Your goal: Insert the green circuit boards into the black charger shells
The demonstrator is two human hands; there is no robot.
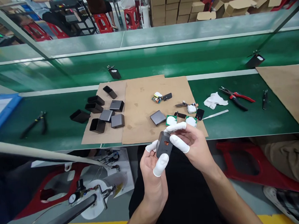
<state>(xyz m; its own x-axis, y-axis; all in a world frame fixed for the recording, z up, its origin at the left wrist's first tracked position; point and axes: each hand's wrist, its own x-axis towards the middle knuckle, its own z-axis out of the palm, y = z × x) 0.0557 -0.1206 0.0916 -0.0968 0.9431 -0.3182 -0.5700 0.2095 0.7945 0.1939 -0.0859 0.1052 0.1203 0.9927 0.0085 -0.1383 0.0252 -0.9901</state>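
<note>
My left hand [154,172] grips a dark grey charger case [163,148] between white-capped thumb and fingers, just off the bench's front edge. Orange ports show in the case's end. On its other side, my right hand [192,143] closes its white-capped thumb and fingertips on the top edge. Just beyond the hands, a grey case [157,118] lies on the cardboard sheet [140,132]. Beside it are green circuit boards with white pads [171,120] and small black end pieces [199,114]. Farther back sits a board with yellow parts [157,97].
Several hollow dark cases [97,125] stand at the left. Black pliers [36,124] lie farther left. To the right are a crumpled white cloth [215,100], a thin metal strip [215,114], and red-handled pliers [236,97]. Red stools [230,157] flank me.
</note>
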